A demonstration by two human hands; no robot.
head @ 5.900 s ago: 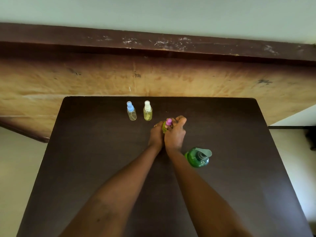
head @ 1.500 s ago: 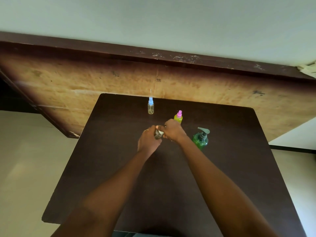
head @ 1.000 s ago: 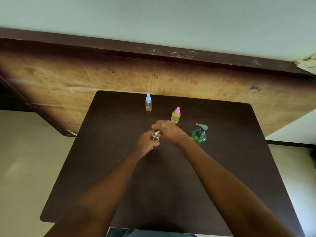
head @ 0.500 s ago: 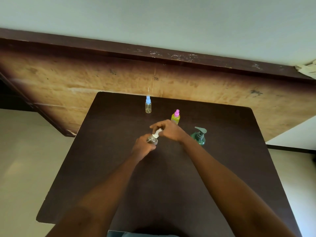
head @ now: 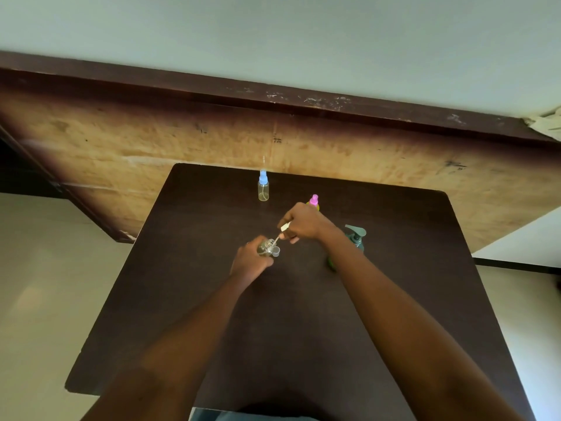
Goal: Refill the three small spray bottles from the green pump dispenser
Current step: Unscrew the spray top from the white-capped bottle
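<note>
Head view, centre of the frame: the left hand (head: 253, 261) is curled around a small clear bottle (head: 266, 247) with its neck open, and a tiny clear cap (head: 276, 251) sits just beside that neck. The right hand (head: 303, 222) pinches a white spray head (head: 285, 227) between thumb and fingers, its dip tube slanting down towards the bottle mouth.

Risks, as I judge them: the open bottle looks tilted, so any liquid could spill on the dark table (head: 394, 268); the loose cap could roll away; the right forearm passes close over the green pump dispenser (head: 355, 238) at centre right and could knock it.

Count: three small spray bottles — the held one, a blue-capped bottle (head: 263, 186) at upper centre, a pink-capped bottle (head: 314, 201) partly behind the right hand — plus one dispenser.
</note>
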